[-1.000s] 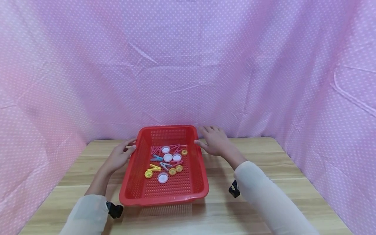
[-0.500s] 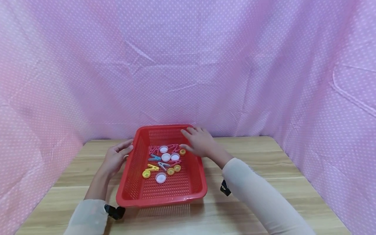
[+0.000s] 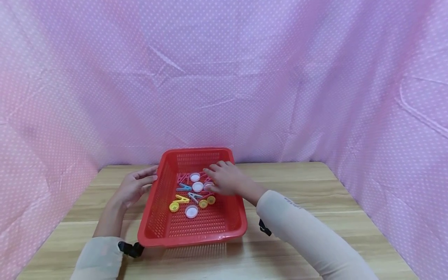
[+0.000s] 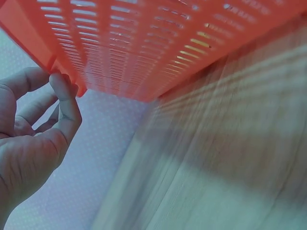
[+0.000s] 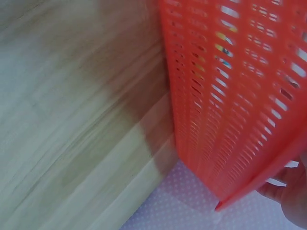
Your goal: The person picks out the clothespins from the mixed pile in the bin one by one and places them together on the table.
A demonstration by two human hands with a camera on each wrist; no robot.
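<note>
A red perforated plastic basket (image 3: 192,240) stands on the wooden table. My left hand (image 3: 134,188) is at its left rim, and the left wrist view shows thumb and forefinger (image 4: 67,103) pinching that rim. Over the right side of the basket reaches my right hand (image 3: 227,179), fingers spread loosely above the contents, partly hiding a pink-rimmed white cap (image 3: 207,184) and pink clothespins. Inside lie a blue clothespin (image 3: 184,187), a yellow clothespin (image 3: 182,199), a grey clothespin (image 3: 194,197), white caps (image 3: 191,212) and yellow caps (image 3: 174,207). The right wrist view shows only part of the right hand (image 5: 290,194) behind the rim.
The wooden table (image 3: 297,241) extends on both sides of the basket. A pink polka-dot cloth (image 3: 224,77) hangs behind the table and along its sides. Black wrist-worn devices (image 3: 131,249) sit at both cuffs.
My right hand has moved left from beside the right rim to over the basket's contents and lowered. The left hand stays at the left rim; the basket shows slightly further left.
</note>
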